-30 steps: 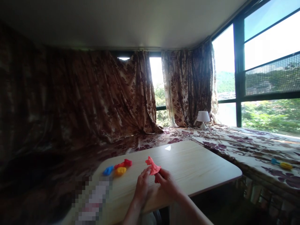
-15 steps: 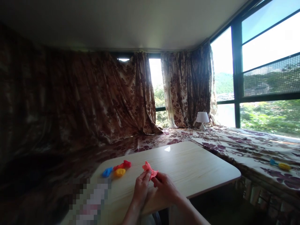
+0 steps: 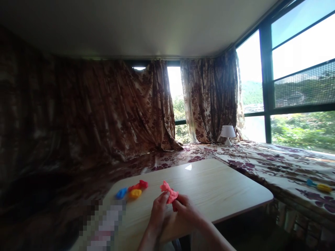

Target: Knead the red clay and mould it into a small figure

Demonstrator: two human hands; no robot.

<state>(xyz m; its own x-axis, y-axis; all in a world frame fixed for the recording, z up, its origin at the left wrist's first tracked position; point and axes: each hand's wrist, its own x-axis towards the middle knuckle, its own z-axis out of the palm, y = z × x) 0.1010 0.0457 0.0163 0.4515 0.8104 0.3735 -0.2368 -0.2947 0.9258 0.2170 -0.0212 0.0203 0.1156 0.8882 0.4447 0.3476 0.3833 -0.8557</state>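
Both of my hands meet over the near middle of a light wooden table (image 3: 222,188). My left hand (image 3: 158,212) and my right hand (image 3: 186,209) pinch a lump of red modelling clay (image 3: 169,192) between their fingertips, holding it just above the tabletop. The clay sticks up in an uneven, pulled shape. To the left on the table lie three small clay pieces: a blue one (image 3: 121,193), a yellow one (image 3: 135,194) and a red one (image 3: 139,185), close together.
A blurred patch (image 3: 104,223) covers the table's near left. A floral cloth bench (image 3: 274,160) wraps the far and right sides, with a small white lamp (image 3: 228,134) and a blue-and-yellow toy (image 3: 319,185). Curtains and large windows stand behind.
The red clay has been squeezed lower and more compact between my fingers, and the view has shifted slightly. The small pieces on the table have not moved.
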